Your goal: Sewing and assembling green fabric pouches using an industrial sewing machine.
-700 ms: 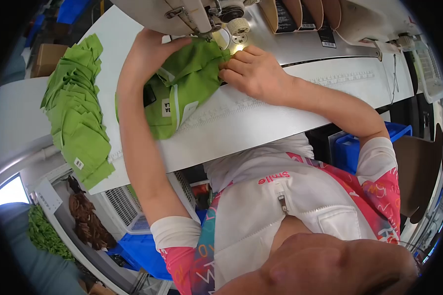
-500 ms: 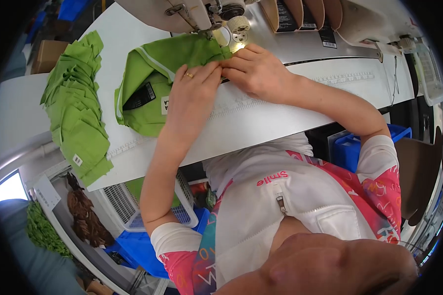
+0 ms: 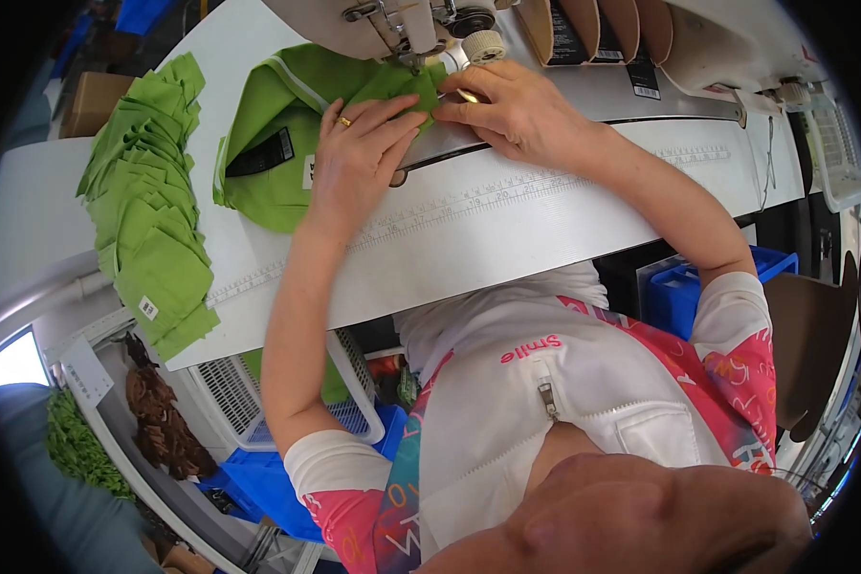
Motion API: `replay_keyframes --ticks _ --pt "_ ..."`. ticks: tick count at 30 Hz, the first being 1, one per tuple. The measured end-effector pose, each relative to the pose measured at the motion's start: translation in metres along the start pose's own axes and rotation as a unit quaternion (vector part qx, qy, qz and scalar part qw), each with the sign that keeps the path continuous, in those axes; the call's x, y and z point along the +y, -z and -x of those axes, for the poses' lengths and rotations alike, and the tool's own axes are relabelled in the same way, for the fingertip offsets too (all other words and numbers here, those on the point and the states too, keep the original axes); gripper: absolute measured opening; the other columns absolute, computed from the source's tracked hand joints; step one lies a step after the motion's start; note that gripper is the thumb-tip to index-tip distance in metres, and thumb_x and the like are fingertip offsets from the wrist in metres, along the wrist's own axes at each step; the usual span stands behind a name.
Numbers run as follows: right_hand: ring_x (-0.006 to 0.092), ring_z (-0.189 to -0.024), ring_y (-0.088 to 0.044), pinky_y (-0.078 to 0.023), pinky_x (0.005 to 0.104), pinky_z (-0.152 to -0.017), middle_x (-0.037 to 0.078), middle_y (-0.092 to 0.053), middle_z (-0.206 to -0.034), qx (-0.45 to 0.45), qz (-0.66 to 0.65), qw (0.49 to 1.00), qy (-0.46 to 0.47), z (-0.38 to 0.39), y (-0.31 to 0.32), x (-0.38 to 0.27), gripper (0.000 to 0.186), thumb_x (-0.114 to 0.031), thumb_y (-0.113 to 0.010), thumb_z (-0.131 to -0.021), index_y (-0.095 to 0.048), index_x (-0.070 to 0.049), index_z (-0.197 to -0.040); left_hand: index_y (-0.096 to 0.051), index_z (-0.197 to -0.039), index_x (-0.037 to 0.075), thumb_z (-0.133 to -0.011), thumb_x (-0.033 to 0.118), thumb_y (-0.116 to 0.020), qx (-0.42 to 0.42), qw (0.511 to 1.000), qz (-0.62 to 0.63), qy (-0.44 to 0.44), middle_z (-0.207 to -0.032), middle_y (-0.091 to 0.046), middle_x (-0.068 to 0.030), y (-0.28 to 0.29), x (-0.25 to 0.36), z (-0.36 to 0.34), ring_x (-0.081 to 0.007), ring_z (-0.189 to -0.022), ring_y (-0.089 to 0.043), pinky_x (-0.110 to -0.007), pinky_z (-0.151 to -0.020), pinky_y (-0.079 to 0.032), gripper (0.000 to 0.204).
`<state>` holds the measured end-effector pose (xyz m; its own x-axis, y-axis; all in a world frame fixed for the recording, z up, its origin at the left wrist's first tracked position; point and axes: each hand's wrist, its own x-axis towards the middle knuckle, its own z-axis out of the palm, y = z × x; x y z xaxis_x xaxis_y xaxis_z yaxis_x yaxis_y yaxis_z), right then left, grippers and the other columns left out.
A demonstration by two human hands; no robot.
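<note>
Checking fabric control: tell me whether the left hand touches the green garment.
Touching. The head view shows the left hand lying flat on the green garment, fingers pressing it.

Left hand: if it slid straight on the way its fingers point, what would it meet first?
Probably the right hand's fingertips: the left hand lies flat on the green garment, fingers aimed at them, just below the sewing machine's needle area.

A white desk (image 3: 545,239) runs across the upper half of the frame, with a printed ruler strip (image 3: 507,196) along its front part. Under it, at lower left, stand a white slatted crate (image 3: 249,402) and blue plastic bins (image 3: 258,488); another blue bin (image 3: 689,287) sits at right. A brown chair (image 3: 813,344) shows at the right edge. A cardboard box (image 3: 91,96) lies at upper left. Daylight brightens a pale opening (image 3: 10,359) at far left.
</note>
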<state>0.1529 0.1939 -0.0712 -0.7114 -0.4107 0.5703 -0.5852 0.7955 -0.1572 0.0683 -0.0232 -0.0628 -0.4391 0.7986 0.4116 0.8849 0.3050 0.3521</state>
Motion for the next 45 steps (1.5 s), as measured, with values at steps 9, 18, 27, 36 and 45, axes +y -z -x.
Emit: replay_keyframes --ticks 9,18,27,36,45 --pt "0.0226 -0.086 -0.054 -0.046 0.0350 -0.072 0.005 -0.054 -0.091 0.008 0.072 0.994 -0.082 -0.009 -0.004 0.004 0.025 -0.009 -0.065 -0.076 -0.067 -0.014 -0.100 -0.070 -0.104 0.015 -0.087 0.017 -0.062 0.030 0.999 0.014 -0.014 -0.110 -0.067 0.0000 -0.010 -0.029 -0.024 -0.0211 -0.103 -0.059 -0.046 -0.103 -0.031 0.019" --pt "0.0249 -0.091 -0.058 -0.049 0.0350 -0.075 0.005 -0.060 -0.098 -0.002 0.066 0.992 -0.107 0.018 0.025 -0.008 0.021 -0.009 -0.064 -0.078 -0.066 -0.010 -0.099 -0.071 -0.102 0.016 -0.085 0.013 -0.064 0.058 0.981 -0.176 -0.051 -0.115 -0.064 -0.0046 0.034 -0.012 -0.021 -0.0269 -0.108 -0.056 -0.041 -0.101 -0.035 0.019" --pt "0.0270 -0.097 -0.058 -0.049 0.0363 -0.080 0.007 -0.063 -0.106 -0.005 0.000 0.986 -0.167 0.024 0.033 -0.014 0.017 -0.007 -0.062 -0.080 -0.066 -0.008 -0.097 -0.026 -0.141 -0.007 -0.084 0.008 -0.068 0.365 0.712 0.407 0.441 -0.116 -0.058 -0.0160 0.068 -0.078 0.053 -0.0170 -0.105 -0.054 -0.028 -0.091 -0.041 0.073" --pt "0.0281 -0.095 -0.058 -0.049 0.0371 -0.080 0.007 -0.063 -0.103 0.019 -0.012 0.990 -0.141 0.024 0.033 -0.009 0.015 -0.005 -0.064 -0.079 -0.065 -0.006 -0.094 -0.068 -0.108 0.000 -0.079 -0.014 -0.054 0.546 0.784 0.226 0.192 -0.098 -0.065 -0.0066 0.127 -0.056 0.026 -0.0149 -0.089 -0.058 -0.024 -0.080 -0.046 0.035" --pt "0.0078 -0.085 -0.060 -0.047 0.0214 -0.075 0.005 -0.067 -0.099 -0.044 -0.555 0.731 -0.394 -0.008 0.035 -0.081 0.017 -0.011 -0.059 -0.091 -0.070 -0.002 -0.101 -0.071 -0.106 0.009 -0.064 0.006 -0.063 0.222 0.968 -0.114 -0.037 -0.105 -0.062 -0.0112 0.042 0.080 0.096 -0.0293 -0.097 -0.057 -0.040 -0.089 -0.044 0.043"
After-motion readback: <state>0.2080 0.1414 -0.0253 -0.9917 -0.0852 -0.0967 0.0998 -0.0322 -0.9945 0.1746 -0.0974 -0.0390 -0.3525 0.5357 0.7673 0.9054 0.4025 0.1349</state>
